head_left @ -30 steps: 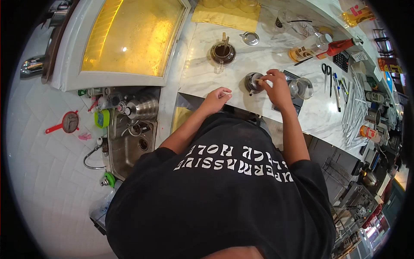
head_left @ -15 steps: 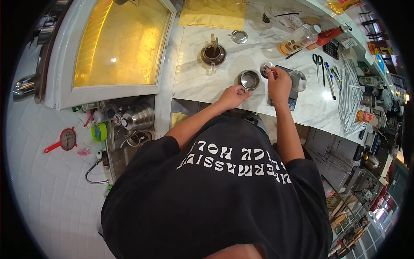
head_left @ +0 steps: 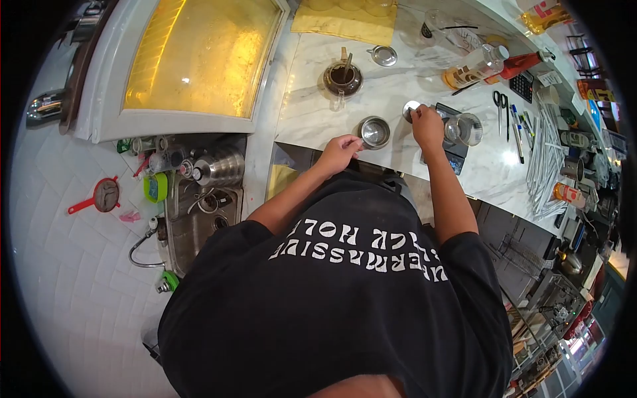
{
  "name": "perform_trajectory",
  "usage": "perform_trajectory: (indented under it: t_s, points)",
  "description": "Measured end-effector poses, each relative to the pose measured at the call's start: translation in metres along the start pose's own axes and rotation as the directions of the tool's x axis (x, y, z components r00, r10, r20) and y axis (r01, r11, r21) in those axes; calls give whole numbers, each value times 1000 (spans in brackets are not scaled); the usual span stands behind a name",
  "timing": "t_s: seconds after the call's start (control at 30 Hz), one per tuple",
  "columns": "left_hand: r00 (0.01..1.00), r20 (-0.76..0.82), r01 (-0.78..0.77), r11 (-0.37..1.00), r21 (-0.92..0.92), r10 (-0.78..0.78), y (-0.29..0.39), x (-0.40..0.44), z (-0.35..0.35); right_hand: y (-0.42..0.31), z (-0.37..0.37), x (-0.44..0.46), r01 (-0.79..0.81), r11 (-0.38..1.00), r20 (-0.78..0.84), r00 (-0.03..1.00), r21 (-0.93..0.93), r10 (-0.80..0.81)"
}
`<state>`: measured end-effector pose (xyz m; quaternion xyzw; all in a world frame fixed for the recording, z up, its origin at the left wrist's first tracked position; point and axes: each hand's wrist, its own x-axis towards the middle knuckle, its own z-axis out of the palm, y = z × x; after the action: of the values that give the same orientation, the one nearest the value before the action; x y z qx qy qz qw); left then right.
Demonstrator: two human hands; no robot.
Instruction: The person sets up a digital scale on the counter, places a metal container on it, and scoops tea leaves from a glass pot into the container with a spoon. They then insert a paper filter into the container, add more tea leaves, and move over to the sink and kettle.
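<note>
My left hand (head_left: 340, 152) pinches the edge or handle of a small round metal cup (head_left: 375, 132) at the front of the marble counter (head_left: 312, 126). Its inside faces up and looks grey. To the right, my right hand (head_left: 428, 129) has its fingers closed on a small round metal disc (head_left: 410, 109), partly covered by the fingertips. Beside that hand are a dark scale (head_left: 453, 161) and a clear ribbed glass (head_left: 466, 129). Behind my left hand stands a glass pot (head_left: 342, 77) of dark liquid with a spoon in it, near a metal lid (head_left: 384, 56).
Bottles (head_left: 474, 68), scissors (head_left: 501, 103), pens (head_left: 519, 136) and many wrapped straws (head_left: 549, 152) lie on the right. A yellow cloth (head_left: 345, 23) is at the back. On the left are a sink (head_left: 192, 229), a metal jug (head_left: 222, 166) and a yellow-lit cabinet (head_left: 192, 60).
My left hand has taken hold of the metal cup, which has shifted slightly left. My right hand has moved right with the metal disc, away from the cup.
</note>
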<state>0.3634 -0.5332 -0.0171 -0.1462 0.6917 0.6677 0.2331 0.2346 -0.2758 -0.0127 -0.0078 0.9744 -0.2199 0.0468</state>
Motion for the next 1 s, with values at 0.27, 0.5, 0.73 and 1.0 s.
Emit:
perform_trajectory:
  t_s: [0.27, 0.5, 0.73, 1.0]
  points:
    - [997, -13, -74, 997, 14, 74, -10, -14, -12, -5, 3, -5, -15, 999, -1, 1000, 28, 15]
    - [988, -43, -150, 988, 33, 151, -4, -28, -14, 0, -18, -71, 86, 972, -154, 987, 217, -53]
    - [971, -68, -228, 973, 44, 231, 18, -38, 17, 55, -59, -157, -5, 870, 32, 999, 493, -13]
    - [948, 38, -315, 949, -4, 315, 101, -12, 109, 139, -119, -161, -114, 856, 17, 992, 504, 123]
